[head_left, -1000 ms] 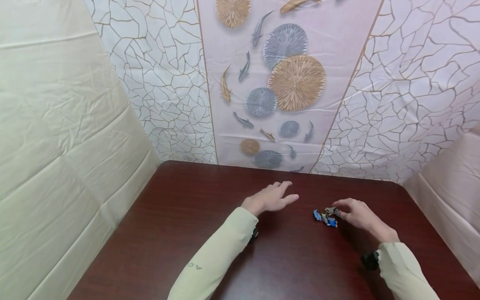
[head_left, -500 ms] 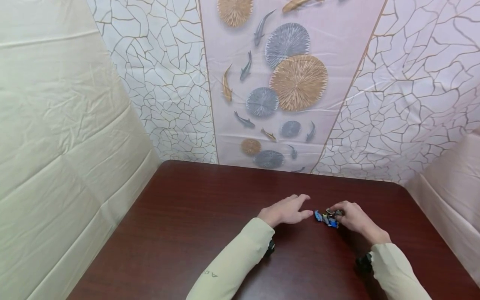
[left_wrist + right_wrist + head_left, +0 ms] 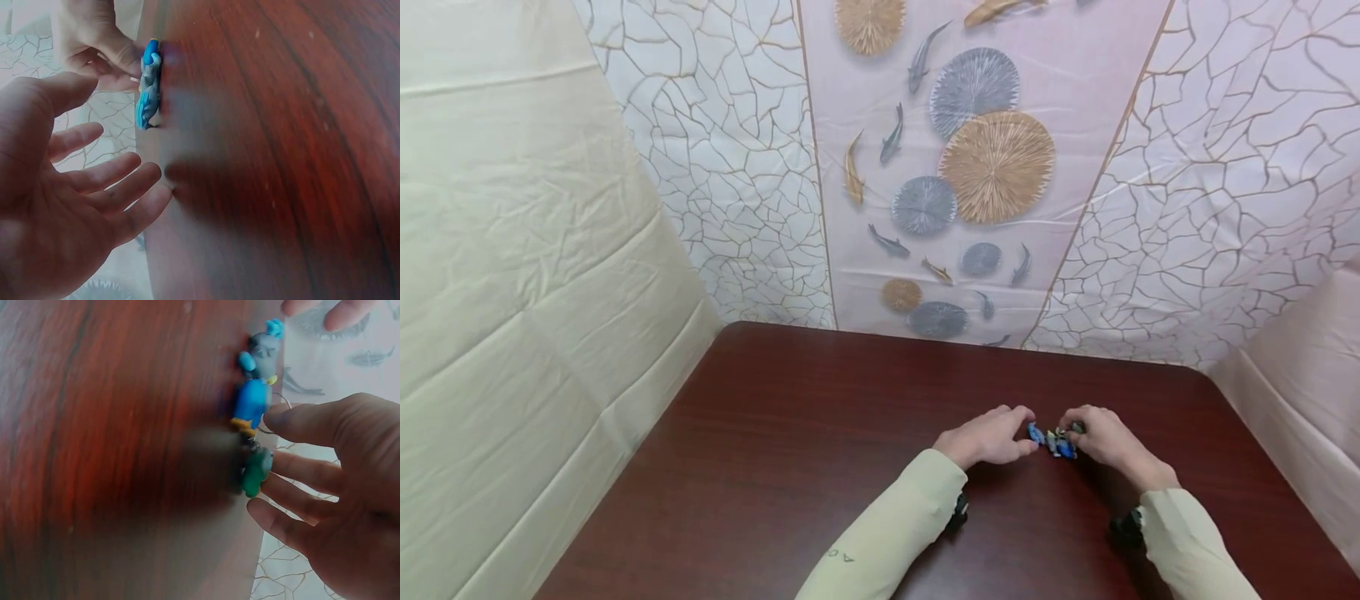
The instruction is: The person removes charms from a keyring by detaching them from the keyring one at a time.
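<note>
Figurines (image 3: 1052, 442), small and mostly blue, lie clustered in the head view on the counter (image 3: 775, 467), right of its middle, toward its far right corner. Just left of them is the left hand (image 3: 988, 437), thumb and fingers parted; the right hand (image 3: 1101, 435) curls thumb and fingers about the cluster's right end. Behind the counter's far edge hangs a patterned cloth (image 3: 996, 167).

From the left wrist, the left hand's fingers are spread, apart from the row of figurines.

From the right wrist, the right hand's thumb overlaps a metal ring (image 3: 289, 402) beside a blue figurine (image 3: 252, 403), fingertips at a green figurine (image 3: 256, 474); how firmly it grips, I cannot tell.
</note>
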`<state>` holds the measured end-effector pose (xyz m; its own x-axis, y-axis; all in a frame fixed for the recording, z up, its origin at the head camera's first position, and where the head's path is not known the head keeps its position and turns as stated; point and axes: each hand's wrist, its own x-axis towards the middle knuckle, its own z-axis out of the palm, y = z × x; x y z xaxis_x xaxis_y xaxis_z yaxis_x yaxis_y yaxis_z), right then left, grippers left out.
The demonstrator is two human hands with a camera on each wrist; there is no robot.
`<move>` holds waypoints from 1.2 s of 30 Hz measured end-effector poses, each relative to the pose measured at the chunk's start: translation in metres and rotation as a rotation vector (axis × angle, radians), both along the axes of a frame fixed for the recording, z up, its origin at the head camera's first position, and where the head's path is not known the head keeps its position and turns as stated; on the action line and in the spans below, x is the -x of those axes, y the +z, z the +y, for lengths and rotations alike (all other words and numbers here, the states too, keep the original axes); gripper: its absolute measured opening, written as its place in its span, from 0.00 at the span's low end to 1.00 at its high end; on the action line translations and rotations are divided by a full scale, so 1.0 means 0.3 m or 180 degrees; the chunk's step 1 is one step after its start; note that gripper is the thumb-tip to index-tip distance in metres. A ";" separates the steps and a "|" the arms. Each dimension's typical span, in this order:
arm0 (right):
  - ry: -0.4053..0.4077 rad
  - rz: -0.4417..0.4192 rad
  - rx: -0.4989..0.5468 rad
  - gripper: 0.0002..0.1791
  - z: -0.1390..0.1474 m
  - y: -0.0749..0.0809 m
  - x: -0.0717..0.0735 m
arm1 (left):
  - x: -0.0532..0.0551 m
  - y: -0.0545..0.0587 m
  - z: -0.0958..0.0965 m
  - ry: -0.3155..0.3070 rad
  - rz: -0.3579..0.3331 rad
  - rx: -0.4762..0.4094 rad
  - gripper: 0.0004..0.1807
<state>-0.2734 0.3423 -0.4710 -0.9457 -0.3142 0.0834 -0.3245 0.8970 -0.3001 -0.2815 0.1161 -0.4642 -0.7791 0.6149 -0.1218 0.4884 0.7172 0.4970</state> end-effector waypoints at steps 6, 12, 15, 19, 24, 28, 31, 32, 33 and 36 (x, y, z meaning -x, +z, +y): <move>-0.0036 -0.0040 0.0167 0.03 -0.021 0.026 -0.003 | 0.000 -0.008 0.034 -0.0031 -0.0006 -0.0042 0.26; -0.0003 -0.0063 0.0227 0.06 -0.045 0.065 -0.014 | -0.008 -0.015 0.064 0.0004 -0.0001 -0.0104 0.23; 0.0000 -0.0088 0.0233 0.06 -0.056 0.081 -0.020 | -0.009 -0.022 0.071 0.0075 0.0051 -0.0139 0.22; 0.0019 -0.0071 0.0269 0.06 -0.066 0.101 -0.030 | -0.012 -0.028 0.075 0.0168 0.0043 -0.0253 0.21; 0.0064 -0.0005 0.0384 0.06 -0.078 0.117 -0.034 | -0.012 -0.039 0.079 0.0319 0.0032 -0.0418 0.20; 0.0105 0.0032 0.0528 0.06 -0.092 0.138 -0.039 | -0.015 -0.044 0.082 0.0428 0.0103 -0.0519 0.16; 0.0140 0.0006 0.0628 0.05 -0.105 0.165 -0.051 | -0.018 -0.039 0.078 0.0499 0.0163 -0.0634 0.12; 0.0139 -0.0001 0.0648 0.05 -0.109 0.176 -0.056 | -0.019 -0.035 0.076 0.0514 0.0170 -0.0679 0.12; 0.0134 0.0003 0.0658 0.05 -0.113 0.186 -0.062 | -0.020 -0.030 0.072 0.0518 0.0182 -0.0727 0.11; 0.0087 0.0020 0.0654 0.04 -0.121 0.215 -0.077 | -0.024 -0.009 0.059 0.0478 0.0169 -0.0846 0.09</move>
<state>-0.2501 0.3060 -0.4066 -0.9363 -0.3156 0.1543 -0.3504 0.8079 -0.4738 -0.2743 0.1338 -0.4670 -0.8646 0.4974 0.0711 0.4171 0.6316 0.6535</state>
